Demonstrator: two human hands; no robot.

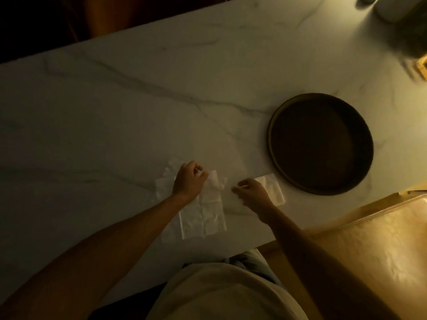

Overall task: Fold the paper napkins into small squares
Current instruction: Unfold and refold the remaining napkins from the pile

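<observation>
Head view: my left hand (pixel 189 179) pinches the napkin (pixel 203 218) edge, my right hand (pixel 250 189) hovers loosely curled and empty; a rushed pull could tear it.

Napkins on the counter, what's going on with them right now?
A person stands at the marble counter. Their left hand pinches the far edge of an unfolded napkin. The right hand hovers beside it with curled fingers; whether it holds anything is unclear. A folded square lies beside the dark round tray.
</observation>
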